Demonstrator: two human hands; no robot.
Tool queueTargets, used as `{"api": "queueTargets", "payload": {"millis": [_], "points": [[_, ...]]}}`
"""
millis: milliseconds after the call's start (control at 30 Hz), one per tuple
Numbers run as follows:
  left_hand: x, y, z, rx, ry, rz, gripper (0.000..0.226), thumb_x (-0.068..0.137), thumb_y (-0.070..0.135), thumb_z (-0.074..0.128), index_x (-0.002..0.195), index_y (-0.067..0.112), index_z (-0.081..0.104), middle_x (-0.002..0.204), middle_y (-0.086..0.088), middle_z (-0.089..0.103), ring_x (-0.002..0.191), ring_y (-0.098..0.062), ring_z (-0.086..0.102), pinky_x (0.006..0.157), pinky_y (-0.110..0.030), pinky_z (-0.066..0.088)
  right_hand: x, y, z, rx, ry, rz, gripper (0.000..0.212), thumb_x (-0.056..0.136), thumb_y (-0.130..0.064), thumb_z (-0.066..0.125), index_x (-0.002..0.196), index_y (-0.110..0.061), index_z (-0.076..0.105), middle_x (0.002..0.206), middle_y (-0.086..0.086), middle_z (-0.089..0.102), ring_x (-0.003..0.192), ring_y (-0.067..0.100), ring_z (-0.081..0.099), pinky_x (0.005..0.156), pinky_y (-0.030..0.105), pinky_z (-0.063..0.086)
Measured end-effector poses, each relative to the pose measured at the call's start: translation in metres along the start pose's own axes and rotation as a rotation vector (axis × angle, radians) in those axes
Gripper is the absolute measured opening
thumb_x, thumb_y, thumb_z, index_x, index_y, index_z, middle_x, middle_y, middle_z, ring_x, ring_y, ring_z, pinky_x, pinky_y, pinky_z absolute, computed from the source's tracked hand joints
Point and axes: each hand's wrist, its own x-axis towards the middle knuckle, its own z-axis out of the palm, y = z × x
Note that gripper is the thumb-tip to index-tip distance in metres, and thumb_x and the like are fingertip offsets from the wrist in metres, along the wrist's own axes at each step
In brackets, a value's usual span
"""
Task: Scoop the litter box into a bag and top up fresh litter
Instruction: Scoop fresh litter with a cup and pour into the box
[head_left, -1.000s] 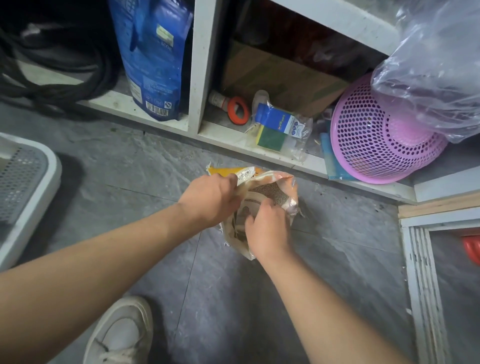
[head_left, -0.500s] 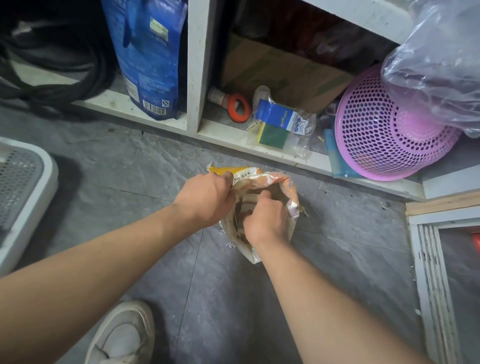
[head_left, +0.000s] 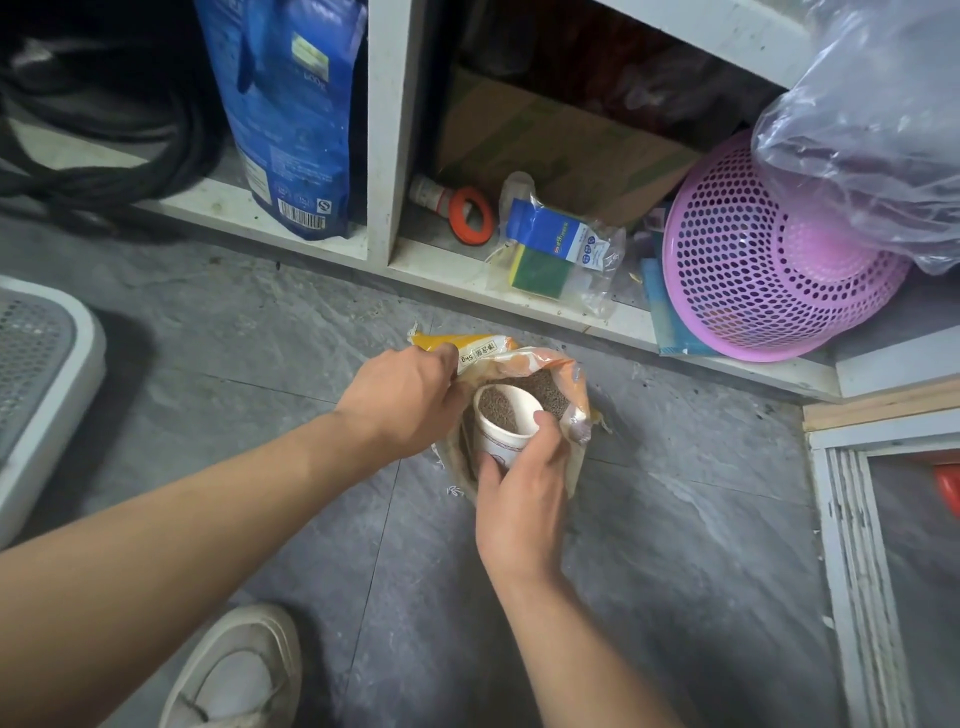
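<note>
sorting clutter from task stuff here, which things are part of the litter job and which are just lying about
In use: litter bag, held open by left hand; paper cup of granules in right hand; litter box.

Lying about: pink basket, sponge pack, blue bag, black hose.

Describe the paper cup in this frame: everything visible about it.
The cup is a small white paper cup with a faint printed mark low on its side. It is upright, tilted slightly, its mouth toward the camera, and partly filled with brown granules. It sits in the open mouth of the orange-and-white bag, over the same granules. The right hand grips its lower body, thumb near the rim. The left hand holds the bag's edge, not the cup. Its base is hidden.
</note>
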Motion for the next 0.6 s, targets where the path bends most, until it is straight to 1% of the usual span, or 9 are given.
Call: {"api": "queueTargets", "payload": {"millis": [67, 133, 167, 267, 367, 433, 500, 533, 600], "points": [[0.0, 0.0, 0.001, -0.011, -0.001, -0.007, 0.045, 0.101, 0.058, 0.038, 0.099, 0.017, 0.056, 0.076, -0.005, 0.069, 0.071, -0.037, 0.064, 0.068, -0.043, 0.056, -0.002, -0.001, -0.004, 0.059, 0.038, 0.007, 0.072, 0.085, -0.015, 0.076, 0.145, -0.005, 0.036, 0.136, 0.017, 0.05, 0.126, 0.026, 0.045, 0.097, 0.022, 0.036], [0.0, 0.0, 0.002, -0.02, 0.001, -0.006, 0.041, 0.1, 0.057, 0.042, 0.098, 0.018, 0.056, 0.076, -0.005, 0.069, 0.071, -0.036, 0.064, 0.068, -0.043, 0.056, -0.003, 0.0, -0.008, 0.095, 0.036, 0.025, 0.08, 0.086, -0.016, 0.075, 0.151, -0.003, 0.029, 0.147, 0.017, 0.043, 0.134, 0.021, 0.033, 0.104, 0.013, 0.022], [0.0, 0.0, 0.002, -0.02, 0.003, -0.005, 0.04, 0.1, 0.056, 0.042, 0.098, 0.018, 0.056, 0.076, -0.005, 0.069, 0.071, -0.036, 0.064, 0.068, -0.043, 0.056, -0.004, 0.0, -0.009, 0.098, 0.016, 0.038, 0.082, 0.087, -0.018, 0.075, 0.152, -0.005, 0.027, 0.15, 0.015, 0.041, 0.137, 0.021, 0.033, 0.105, 0.014, 0.021], [-0.001, 0.0, 0.002, -0.011, -0.008, -0.008, 0.038, 0.1, 0.054, 0.043, 0.102, 0.018, 0.056, 0.078, -0.006, 0.071, 0.072, -0.036, 0.066, 0.069, -0.044, 0.057, -0.009, 0.0, -0.011, 0.102, -0.005, 0.056, 0.082, 0.087, -0.025, 0.075, 0.153, -0.009, 0.027, 0.153, 0.012, 0.038, 0.14, 0.026, 0.037, 0.109, 0.025, 0.029], [0.0, 0.001, 0.002, -0.009, -0.012, -0.012, 0.039, 0.1, 0.055, 0.042, 0.102, 0.018, 0.056, 0.078, -0.006, 0.071, 0.071, -0.037, 0.066, 0.068, -0.044, 0.057, -0.012, -0.002, -0.014, 0.105, 0.003, 0.083, 0.082, 0.086, -0.031, 0.076, 0.151, -0.011, 0.031, 0.157, 0.009, 0.032, 0.144, 0.025, 0.031, 0.113, 0.029, 0.029], [0.0, 0.001, 0.003, -0.007, -0.015, -0.015, 0.043, 0.1, 0.058, 0.04, 0.102, 0.018, 0.056, 0.077, -0.005, 0.071, 0.071, -0.036, 0.066, 0.068, -0.044, 0.057, -0.011, -0.002, -0.015, 0.068, 0.036, 0.069, 0.075, 0.081, -0.033, 0.079, 0.143, -0.009, 0.043, 0.149, 0.009, 0.04, 0.137, 0.027, 0.04, 0.109, 0.035, 0.038], [-0.001, 0.002, 0.004, -0.009, -0.02, -0.021, 0.046, 0.099, 0.061, 0.039, 0.103, 0.019, 0.056, 0.079, -0.004, 0.071, 0.071, -0.034, 0.067, 0.069, -0.043, 0.058, -0.006, -0.004, -0.017, 0.007, 0.014, 0.072, 0.059, 0.078, -0.033, 0.078, 0.126, -0.007, 0.055, 0.134, 0.009, 0.049, 0.124, 0.029, 0.049, 0.099, 0.033, 0.043], [-0.001, 0.002, 0.004, -0.008, -0.022, -0.024, 0.047, 0.099, 0.062, 0.038, 0.104, 0.019, 0.056, 0.079, -0.004, 0.072, 0.072, -0.034, 0.067, 0.069, -0.043, 0.058, -0.002, -0.006, -0.019, -0.019, -0.015, 0.089, 0.053, 0.077, -0.033, 0.075, 0.12, -0.007, 0.058, 0.128, 0.009, 0.051, 0.118, 0.029, 0.052, 0.094, 0.029, 0.041], [-0.001, 0.003, 0.004, 0.002, -0.021, -0.025, 0.048, 0.098, 0.061, 0.036, 0.105, 0.018, 0.056, 0.081, -0.005, 0.072, 0.073, -0.035, 0.067, 0.07, -0.044, 0.057, 0.006, -0.011, -0.023, -0.047, -0.069, 0.142, 0.048, 0.079, -0.035, 0.07, 0.116, -0.006, 0.058, 0.122, 0.009, 0.053, 0.11, 0.028, 0.053, 0.086, 0.026, 0.035]]}}
